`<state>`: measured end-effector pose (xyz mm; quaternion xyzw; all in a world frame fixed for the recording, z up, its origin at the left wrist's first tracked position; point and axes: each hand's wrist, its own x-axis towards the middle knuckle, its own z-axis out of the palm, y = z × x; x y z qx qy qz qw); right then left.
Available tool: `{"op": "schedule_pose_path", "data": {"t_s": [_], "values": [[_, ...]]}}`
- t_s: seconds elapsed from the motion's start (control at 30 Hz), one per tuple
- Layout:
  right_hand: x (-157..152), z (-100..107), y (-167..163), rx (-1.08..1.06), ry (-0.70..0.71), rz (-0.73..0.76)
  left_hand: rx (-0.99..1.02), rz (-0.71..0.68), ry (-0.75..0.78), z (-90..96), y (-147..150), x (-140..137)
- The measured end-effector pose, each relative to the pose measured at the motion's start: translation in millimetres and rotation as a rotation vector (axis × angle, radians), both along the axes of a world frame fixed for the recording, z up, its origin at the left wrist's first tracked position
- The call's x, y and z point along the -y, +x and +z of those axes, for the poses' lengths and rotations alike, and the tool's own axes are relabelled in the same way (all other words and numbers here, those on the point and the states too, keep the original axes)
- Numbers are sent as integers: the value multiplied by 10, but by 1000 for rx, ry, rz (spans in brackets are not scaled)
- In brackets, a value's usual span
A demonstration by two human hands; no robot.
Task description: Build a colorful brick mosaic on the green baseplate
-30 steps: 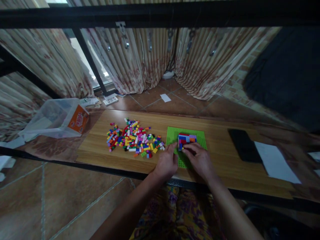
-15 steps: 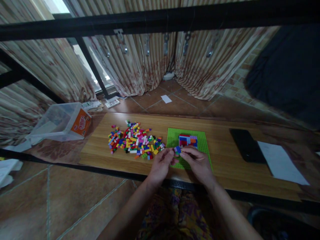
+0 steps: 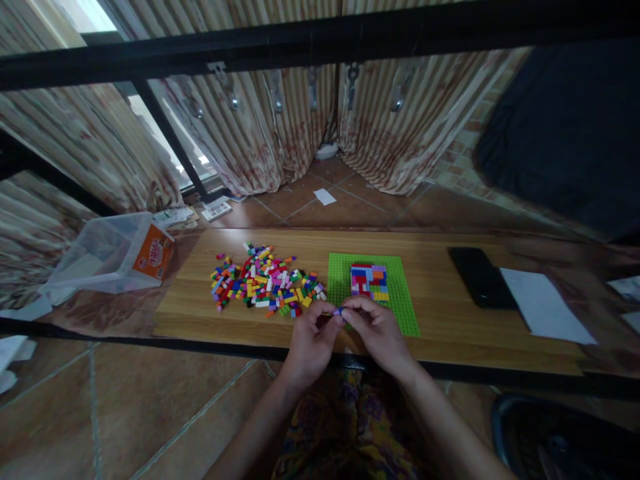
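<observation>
Between the fingertips of both hands is a small blue-purple toy brick (image 3: 339, 311), partly covered by the fingers. My left hand (image 3: 313, 340) pinches it from the left, and my right hand (image 3: 377, 330) pinches it from the right. Both hands are above the near edge of a green studded baseplate (image 3: 405, 303). On that plate sits a block of joined bricks (image 3: 369, 281) in red, blue, orange, lilac and yellow, just beyond my right hand. A loose pile of many-coloured bricks (image 3: 270, 280) lies left of the plate.
The wooden board (image 3: 190, 303) carries a black phone-like slab (image 3: 480, 277) and a white sheet of paper (image 3: 545, 303) on the right. A clear plastic bin (image 3: 107, 253) with an orange label lies at the left. A dark metal bar (image 3: 300, 40) crosses above.
Both hands have come nearer to me and slightly left with the brick, uncovering more of the joined block. The brick is now more hidden by the fingers. The camera view has shifted.
</observation>
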<state>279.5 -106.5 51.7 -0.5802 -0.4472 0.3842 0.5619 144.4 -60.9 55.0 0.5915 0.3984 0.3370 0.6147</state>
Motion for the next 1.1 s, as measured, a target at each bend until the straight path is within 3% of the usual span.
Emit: {"op": "schedule_pose_path", "data": {"t_s": [0.1, 0.27, 0.37, 0.63, 0.93, 1.0, 1.1], "values": [[29, 2, -52, -42, -44, 11, -16, -23, 26, 13, -10, 19], [43, -51, -84, -276, -101, 29, 117, -37, -153, 4, 11, 22], [22, -80, -100, -365, -115, -6, 154, -20, -179, -25, 14, 19], [-13, -180, -262, -277, -122, -87, 64, 42, -57, -122, -72, 47], [-148, -233, -410, -537, -192, -62, 174, 133, -230, -217, -298, -43], [-245, -246, -415, -500, -184, -62, 154, 175, -219, -247, -363, -129], [-437, -288, -397, -312, -164, -90, 1, 259, -59, -299, -454, -355]]}}
